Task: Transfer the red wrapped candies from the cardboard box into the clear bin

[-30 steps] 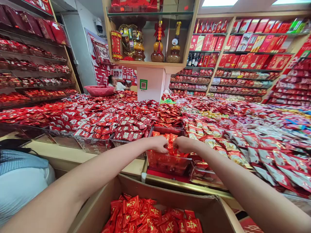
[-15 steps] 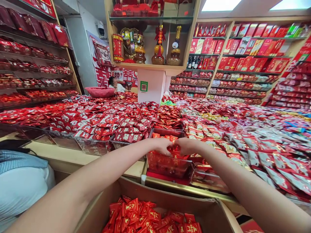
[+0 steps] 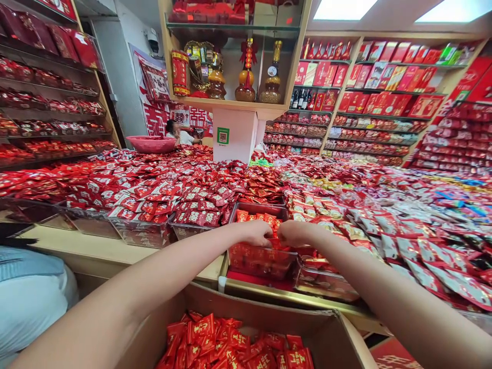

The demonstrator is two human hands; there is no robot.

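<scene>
My left hand (image 3: 255,232) and my right hand (image 3: 291,233) are both inside a clear plastic bin (image 3: 262,262), a small gap between them. The bin holds small red candy packets (image 3: 242,216) with gold print, standing in rows. My left hand's fingers curl down among the packets; whatever is in their grip is hidden. The right hand is closed, knuckles up, near the bin's right side, its fingertips out of sight. Below my arms is an open cardboard box (image 3: 284,310) with a loose heap of similar red packets (image 3: 230,341).
Bins of dark red packets (image 3: 203,205) stand to the left, and red-and-white packets (image 3: 434,251) to the right. A display cabinet (image 3: 230,104) with bottles rises behind on a white pillar (image 3: 235,133). A person's light clothing (image 3: 33,302) shows at the left edge.
The view has shifted slightly, so the scene sits a little further left. My right hand's fingers look more tightly closed; my left hand stays low among the packets.
</scene>
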